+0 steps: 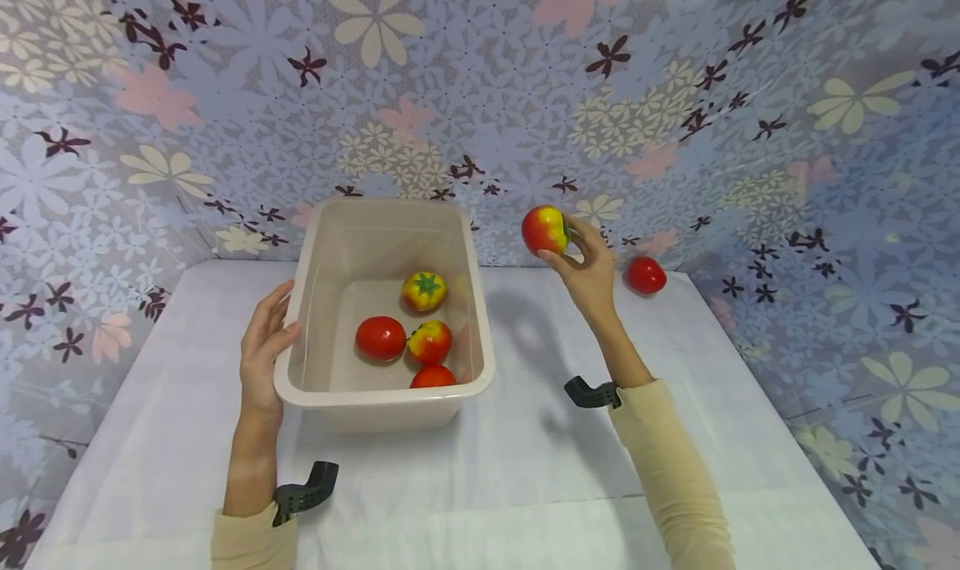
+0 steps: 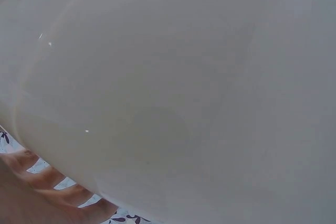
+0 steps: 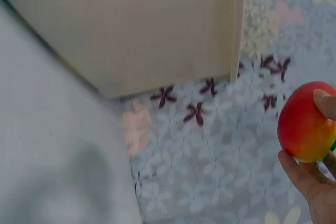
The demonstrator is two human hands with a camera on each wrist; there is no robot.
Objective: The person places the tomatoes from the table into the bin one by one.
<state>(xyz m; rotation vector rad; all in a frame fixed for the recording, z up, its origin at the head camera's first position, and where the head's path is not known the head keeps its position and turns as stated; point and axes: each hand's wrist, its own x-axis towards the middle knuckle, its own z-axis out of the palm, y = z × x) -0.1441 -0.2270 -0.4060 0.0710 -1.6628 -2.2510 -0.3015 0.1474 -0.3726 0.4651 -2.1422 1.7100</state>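
My right hand (image 1: 588, 274) holds a red-and-yellow toy tomato (image 1: 544, 230) between thumb and fingers, raised above the table to the right of a beige plastic bin (image 1: 431, 398). In the right wrist view the same tomato (image 3: 307, 121) shows its red side and a bit of green. My left hand (image 1: 262, 353) rests against the bin's left side, its thumb at the rim. Its fingers (image 2: 47, 177) lie along the outer wall in the left wrist view. Inside the bin are a red tomato (image 1: 380, 338), two yellow-red tomatoes (image 1: 431, 342) and another red one (image 1: 433, 377), partly hidden by the front rim.
A red tomato (image 1: 646, 276) lies at the back right of the white-covered table (image 1: 517, 470), beyond my right hand. Flower-patterned cloth (image 1: 450, 95) rises behind the table and along its sides. Black wrist mounts (image 1: 592, 392) stick out from both forearms.
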